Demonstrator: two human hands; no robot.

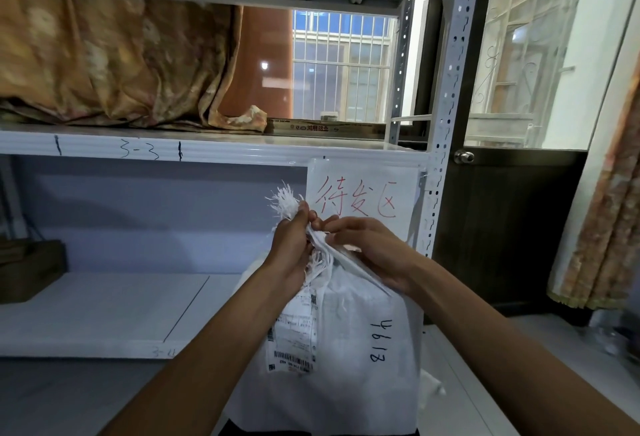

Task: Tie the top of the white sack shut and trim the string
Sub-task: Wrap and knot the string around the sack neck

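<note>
1. white sack point(346, 349) stands upright low in the middle of the view, in front of the metal shelf point(207, 149). Its mouth is gathered into a neck.
2. left hand point(292, 245) is wrapped round the gathered neck, and the frayed top point(285, 201) sticks out above the fist.
3. right hand point(374, 252) is just right of the neck, fingers curled on a flat fold of sack fabric. The hands are close together, both clamped on the sack.
4. String: can't tell it from the loose frayed threads.
5. shipping label point(294, 331) with a barcode is on the sack's front, left part. The black handwritten digits point(379, 340) sit right of it, turned sideways.
6. paper sign point(360, 193) with red writing is behind and above the sack, at the shelf edge.
7. patterned cloth point(104, 61) is up and left of the sack, on the shelf level above.
8. wooden box point(31, 269) is far left of the sack, on the lower shelf level.
9. dark door point(502, 220) with a round knob point(464, 157) is right of the sack, with the curtain point(602, 227) further right.
</note>
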